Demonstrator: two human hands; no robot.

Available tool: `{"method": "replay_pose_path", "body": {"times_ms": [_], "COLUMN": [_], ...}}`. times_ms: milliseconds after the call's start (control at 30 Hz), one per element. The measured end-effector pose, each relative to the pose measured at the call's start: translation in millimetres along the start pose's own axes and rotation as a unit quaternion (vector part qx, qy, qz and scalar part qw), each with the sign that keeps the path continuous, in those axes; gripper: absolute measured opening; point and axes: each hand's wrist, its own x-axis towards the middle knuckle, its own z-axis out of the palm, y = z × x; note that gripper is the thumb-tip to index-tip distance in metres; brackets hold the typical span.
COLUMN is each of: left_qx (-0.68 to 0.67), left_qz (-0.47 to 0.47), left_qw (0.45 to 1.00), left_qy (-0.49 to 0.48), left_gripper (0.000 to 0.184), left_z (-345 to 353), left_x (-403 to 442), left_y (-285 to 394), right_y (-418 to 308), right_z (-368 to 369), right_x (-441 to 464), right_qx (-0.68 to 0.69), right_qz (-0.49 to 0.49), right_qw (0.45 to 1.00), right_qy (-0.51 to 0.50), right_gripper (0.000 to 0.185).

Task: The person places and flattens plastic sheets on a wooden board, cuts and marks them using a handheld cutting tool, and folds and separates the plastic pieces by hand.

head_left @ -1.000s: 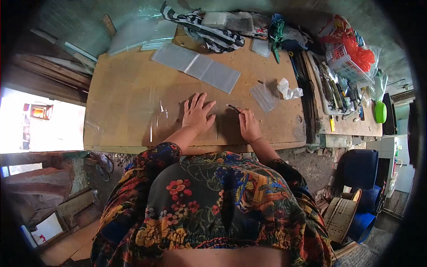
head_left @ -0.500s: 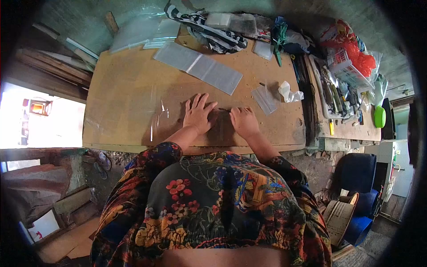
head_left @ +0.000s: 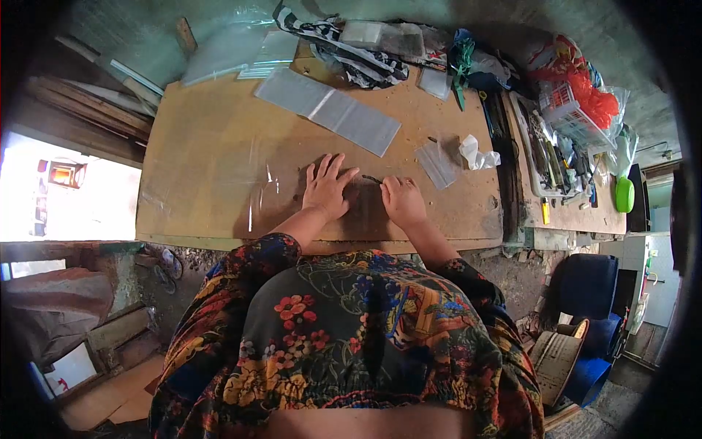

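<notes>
My left hand (head_left: 327, 190) lies on the wooden tabletop with its fingers spread, at the right side of a glossy, see-through plastic sheet (head_left: 251, 201). Close by on the right, my right hand (head_left: 404, 203) is closed, its fingers curled down toward the board. From its fingertips a thin dark strip-like piece (head_left: 372, 178) sticks out to the left, toward my left thumb; its exact kind is too small to make out. Beyond both hands lies a long clear plastic bag (head_left: 351, 123). A smaller clear bag (head_left: 437, 164) rests to the right of my right hand.
Crumpled white tissue (head_left: 478, 155) lies at the table's right. Stacked plastic sheets (head_left: 270, 55) and a black-and-white striped cloth (head_left: 358, 69) line the back. On the right side table are a tray of tools (head_left: 545, 157), a white basket (head_left: 574, 117) and a green container (head_left: 624, 194).
My right hand stays almost in place, and slightly more of the dark strip shows at its fingertips. My left hand keeps its spread pose. The whole view shifts very slightly.
</notes>
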Motion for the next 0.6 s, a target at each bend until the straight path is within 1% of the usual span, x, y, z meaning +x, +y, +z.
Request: {"method": "replay_pose_path", "body": {"times_ms": [100, 233, 300, 333, 367, 400, 533, 600], "left_qx": [-0.012, -0.001, -0.009, -0.009, -0.009, -0.009, -0.001, -0.004], "left_qz": [0.001, 0.005, 0.009, 0.009, 0.013, 0.017, 0.017, 0.020], "left_qw": [1.000, 1.000, 1.000, 1.000, 1.000, 1.000, 0.999, 0.999], "left_qy": [0.008, 0.003, 0.009, 0.009, 0.017, 0.024, 0.042, 0.049], "left_gripper": [0.054, 0.053, 0.052, 0.052, 0.051, 0.050, 0.051, 0.053], "left_z": [-1, 2, 3, 4, 5, 6, 9, 11], "left_x": [-1, 0, 0, 0, 1, 0, 0, 0], "left_y": [1, -1, -2, -2, -3, -3, -2, -3], "right_y": [3, 3, 2, 4, 9, 14, 37, 41], "right_z": [4, 2, -1, -1, -2, -1, 7, 13], "right_x": [-1, -2, -4, -6, -10, -15, -36, -43], "right_qx": [-0.007, -0.027, 0.031, 0.032, 0.094, 0.155, 0.155, 0.180], "right_qz": [-0.026, -0.028, -0.018, -0.019, 0.082, 0.182, 0.209, 0.194], "right_qw": [1.000, 0.999, 0.994, 0.994, 0.984, 0.959, 0.947, 0.933], "right_qy": [0.004, -0.010, 0.099, 0.100, 0.127, 0.151, 0.190, 0.245], "right_gripper": [0.012, 0.010, 0.009, 0.009, 0.009, 0.008, 0.010, 0.012]}}
